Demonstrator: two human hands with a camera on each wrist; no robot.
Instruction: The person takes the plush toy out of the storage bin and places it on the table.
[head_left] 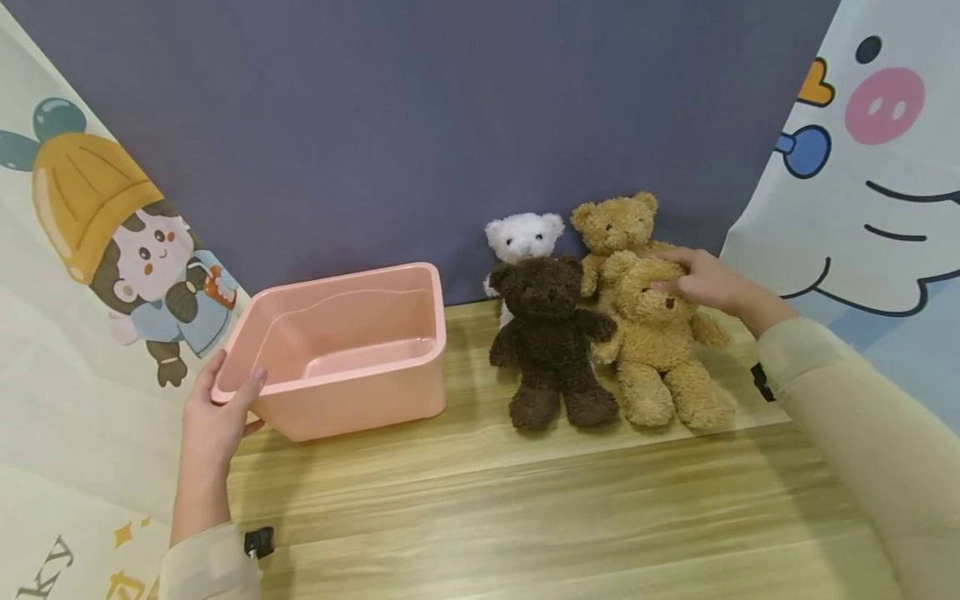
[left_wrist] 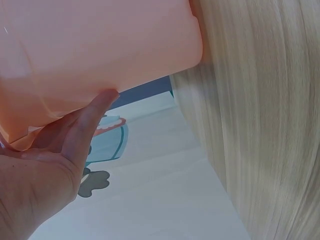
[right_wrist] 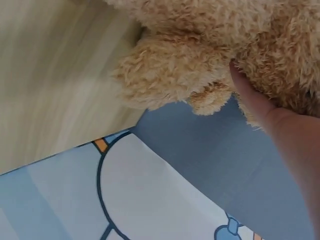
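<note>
In the head view my left hand [head_left: 213, 421] grips the left front corner of a pink plastic bin [head_left: 360, 404], thumb over the rim and fingers outside. The left wrist view shows that hand [left_wrist: 55, 165] against the bin's wall [left_wrist: 115, 45]. On the right, my right hand [head_left: 708, 282] holds the head of the front tan teddy bear [head_left: 652, 333], thumb beside its face. The right wrist view has a digit pressed into the tan fur [right_wrist: 170, 70]; the other fingers are hidden there. A dark brown teddy bear [head_left: 551, 333] sits just left of the held one.
Behind these sit a white teddy bear [head_left: 525, 236], partly covered by the brown one, and another tan teddy bear [head_left: 615, 223]. A dark grey-blue panel [head_left: 450, 125] rises behind the wood-grain table [head_left: 525, 517]. Printed cartoon sheets [head_left: 892, 217] flank both sides.
</note>
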